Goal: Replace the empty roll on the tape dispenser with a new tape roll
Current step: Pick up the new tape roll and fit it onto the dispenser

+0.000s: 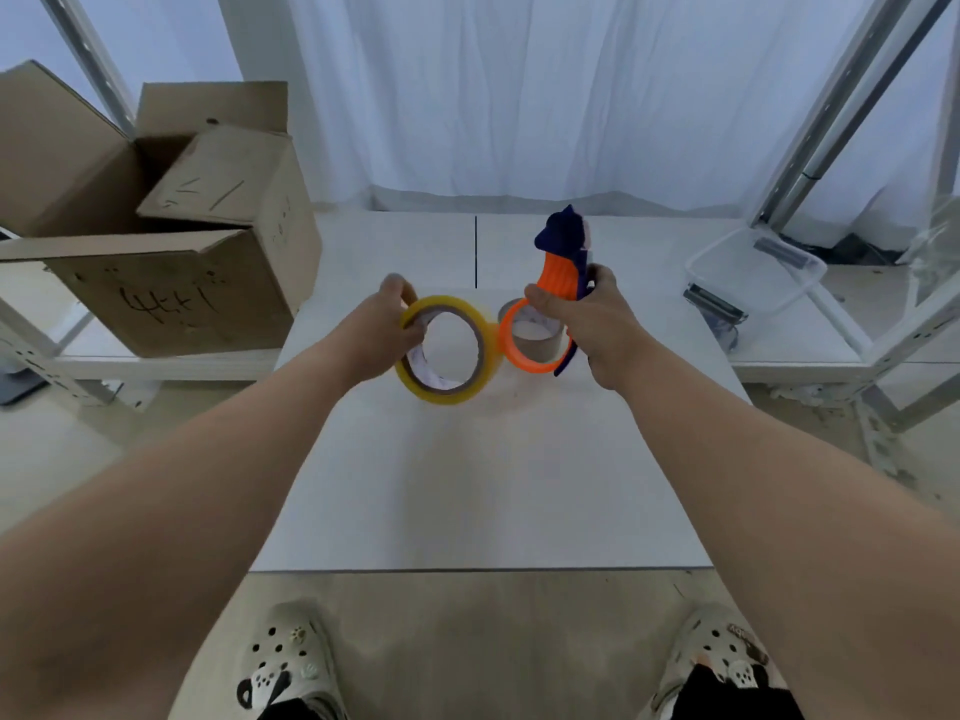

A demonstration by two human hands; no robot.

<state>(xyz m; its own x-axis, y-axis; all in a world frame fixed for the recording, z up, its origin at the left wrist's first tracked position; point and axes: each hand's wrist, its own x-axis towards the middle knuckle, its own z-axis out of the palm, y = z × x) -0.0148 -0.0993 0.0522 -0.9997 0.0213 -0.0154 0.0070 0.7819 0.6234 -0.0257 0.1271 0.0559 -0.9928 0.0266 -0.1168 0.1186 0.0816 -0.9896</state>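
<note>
Left hand (382, 330) clamps the yellow tape roll (449, 350); right hand (597, 324) grips the orange dispenser (550, 309). Box (171, 283) scrawl unreadable.

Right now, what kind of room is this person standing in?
Probably a packing or storage workroom. An open cardboard box sits on metal shelving, a yellow tape roll and a tape dispenser are being handled over a white table, and white curtains hang behind.

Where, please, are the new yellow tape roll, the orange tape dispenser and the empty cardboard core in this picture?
new yellow tape roll (485, 356): head view, on its right outer band.
orange tape dispenser (560, 278): head view, on its ribbed orange handle.
empty cardboard core (540, 339): head view, on its brown wall inside the orange ring.
</note>
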